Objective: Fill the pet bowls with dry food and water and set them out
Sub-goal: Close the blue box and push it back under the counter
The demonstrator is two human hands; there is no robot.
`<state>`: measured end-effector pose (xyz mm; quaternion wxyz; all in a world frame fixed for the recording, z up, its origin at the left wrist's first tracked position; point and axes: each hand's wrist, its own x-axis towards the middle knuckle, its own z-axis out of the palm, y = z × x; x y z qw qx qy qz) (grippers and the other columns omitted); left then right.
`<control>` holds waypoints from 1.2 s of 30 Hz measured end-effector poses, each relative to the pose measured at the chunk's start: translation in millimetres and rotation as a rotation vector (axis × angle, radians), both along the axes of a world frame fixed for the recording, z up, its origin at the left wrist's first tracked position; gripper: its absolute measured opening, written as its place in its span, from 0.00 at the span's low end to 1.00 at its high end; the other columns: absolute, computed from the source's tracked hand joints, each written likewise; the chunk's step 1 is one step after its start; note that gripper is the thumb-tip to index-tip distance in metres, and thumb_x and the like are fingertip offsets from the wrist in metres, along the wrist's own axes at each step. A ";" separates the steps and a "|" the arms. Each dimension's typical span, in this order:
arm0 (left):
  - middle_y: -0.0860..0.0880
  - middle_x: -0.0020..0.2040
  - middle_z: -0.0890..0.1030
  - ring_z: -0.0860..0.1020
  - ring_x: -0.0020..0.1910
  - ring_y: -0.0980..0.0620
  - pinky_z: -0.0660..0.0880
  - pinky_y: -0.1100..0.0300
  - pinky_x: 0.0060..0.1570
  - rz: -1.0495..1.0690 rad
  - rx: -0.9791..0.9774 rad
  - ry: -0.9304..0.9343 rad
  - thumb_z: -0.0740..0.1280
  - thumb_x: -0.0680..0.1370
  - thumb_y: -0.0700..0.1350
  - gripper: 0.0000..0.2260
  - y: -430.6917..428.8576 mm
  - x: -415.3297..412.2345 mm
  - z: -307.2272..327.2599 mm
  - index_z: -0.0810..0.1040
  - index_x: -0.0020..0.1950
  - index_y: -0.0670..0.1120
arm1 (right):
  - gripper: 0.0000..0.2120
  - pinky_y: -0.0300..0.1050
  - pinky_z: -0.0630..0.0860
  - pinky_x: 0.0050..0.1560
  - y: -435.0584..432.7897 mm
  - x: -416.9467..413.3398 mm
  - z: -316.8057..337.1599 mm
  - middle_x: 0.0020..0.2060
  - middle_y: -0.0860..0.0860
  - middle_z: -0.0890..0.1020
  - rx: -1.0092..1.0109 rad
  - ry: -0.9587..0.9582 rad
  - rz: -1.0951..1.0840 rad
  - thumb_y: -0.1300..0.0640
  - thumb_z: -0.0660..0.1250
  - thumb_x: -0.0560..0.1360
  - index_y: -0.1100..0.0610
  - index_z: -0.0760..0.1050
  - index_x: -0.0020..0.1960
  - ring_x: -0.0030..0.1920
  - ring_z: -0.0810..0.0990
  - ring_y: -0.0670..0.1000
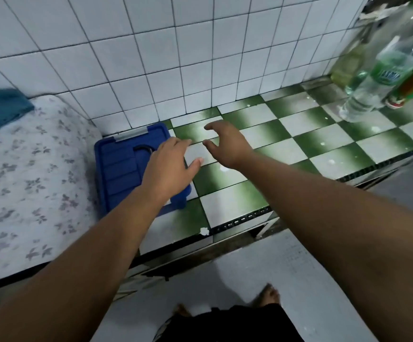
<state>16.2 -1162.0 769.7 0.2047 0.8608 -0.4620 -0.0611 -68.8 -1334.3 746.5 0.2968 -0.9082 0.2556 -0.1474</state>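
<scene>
Overhead, a blue rectangular plastic lidded box [121,169] sits at the left back corner of the green-and-white tiled counter [299,134]. Over its right edge is the left hand [168,166], fingers relaxed, gripping nothing; the right hand [227,144] hovers just beside the box, fingers curved apart, empty.

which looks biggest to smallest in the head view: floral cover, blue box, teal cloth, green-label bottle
1. floral cover
2. blue box
3. green-label bottle and teal cloth: these look about alike, and the frame edge cuts off the cloth, so they are left unranked.
</scene>
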 end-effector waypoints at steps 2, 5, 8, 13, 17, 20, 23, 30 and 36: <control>0.46 0.70 0.75 0.71 0.71 0.44 0.71 0.45 0.68 -0.023 0.004 0.000 0.65 0.81 0.59 0.27 -24.0 -14.0 -3.2 0.72 0.76 0.47 | 0.20 0.46 0.71 0.66 -20.2 -20.5 -1.2 0.67 0.52 0.76 0.021 -0.009 -0.039 0.52 0.68 0.78 0.55 0.74 0.68 0.65 0.75 0.52; 0.45 0.68 0.76 0.72 0.69 0.44 0.71 0.46 0.68 -0.032 -0.006 0.018 0.67 0.80 0.58 0.26 -62.7 -40.0 -6.3 0.73 0.75 0.46 | 0.20 0.45 0.69 0.68 -56.3 -54.3 -3.8 0.66 0.54 0.76 0.031 -0.027 -0.073 0.53 0.68 0.78 0.56 0.74 0.68 0.67 0.74 0.53; 0.45 0.65 0.77 0.74 0.66 0.44 0.74 0.46 0.65 -0.036 -0.021 0.055 0.68 0.80 0.57 0.26 -102.8 -69.4 -12.1 0.74 0.74 0.45 | 0.19 0.46 0.68 0.68 -93.8 -90.6 -4.6 0.65 0.55 0.77 0.052 -0.039 -0.102 0.55 0.69 0.78 0.58 0.75 0.67 0.66 0.75 0.55; 0.46 0.66 0.77 0.75 0.66 0.44 0.73 0.48 0.66 -0.020 -0.047 0.101 0.69 0.79 0.57 0.25 -164.6 -111.2 -23.8 0.76 0.73 0.47 | 0.19 0.48 0.71 0.67 -150.2 -140.4 -10.1 0.64 0.56 0.77 0.080 -0.026 -0.136 0.55 0.69 0.77 0.58 0.75 0.67 0.65 0.76 0.55; 0.44 0.67 0.77 0.74 0.68 0.45 0.71 0.53 0.67 -0.062 -0.033 0.159 0.71 0.79 0.55 0.24 -203.7 -136.7 -33.1 0.76 0.72 0.45 | 0.18 0.47 0.73 0.64 -182.5 -175.0 -11.5 0.63 0.55 0.78 0.112 -0.042 -0.200 0.55 0.69 0.77 0.57 0.76 0.66 0.62 0.77 0.54; 0.45 0.67 0.77 0.74 0.68 0.44 0.72 0.50 0.66 -0.105 -0.001 0.163 0.70 0.79 0.56 0.25 -224.2 -148.7 -37.8 0.76 0.72 0.46 | 0.19 0.39 0.71 0.60 -199.5 -193.5 -15.8 0.64 0.54 0.78 0.126 -0.018 -0.226 0.54 0.69 0.78 0.56 0.75 0.67 0.61 0.78 0.52; 0.46 0.68 0.76 0.73 0.69 0.45 0.72 0.49 0.66 -0.150 0.018 0.175 0.69 0.79 0.58 0.25 -244.8 -154.1 -38.5 0.75 0.73 0.47 | 0.19 0.37 0.70 0.60 -214.3 -205.5 -18.0 0.63 0.53 0.78 0.141 -0.016 -0.265 0.53 0.68 0.78 0.56 0.75 0.67 0.60 0.78 0.51; 0.46 0.68 0.77 0.74 0.68 0.46 0.73 0.49 0.67 -0.297 0.021 0.260 0.69 0.79 0.59 0.26 -298.0 -156.9 -40.0 0.75 0.73 0.48 | 0.18 0.38 0.71 0.57 -242.6 -228.4 -10.2 0.63 0.52 0.79 0.143 -0.034 -0.408 0.53 0.68 0.79 0.56 0.76 0.67 0.60 0.79 0.51; 0.48 0.69 0.75 0.75 0.67 0.49 0.74 0.49 0.67 -0.408 0.018 0.295 0.69 0.79 0.59 0.26 -345.6 -159.6 -35.8 0.74 0.73 0.49 | 0.18 0.41 0.73 0.58 -266.5 -242.9 -6.6 0.62 0.52 0.79 0.164 -0.061 -0.531 0.53 0.68 0.79 0.55 0.76 0.67 0.59 0.79 0.50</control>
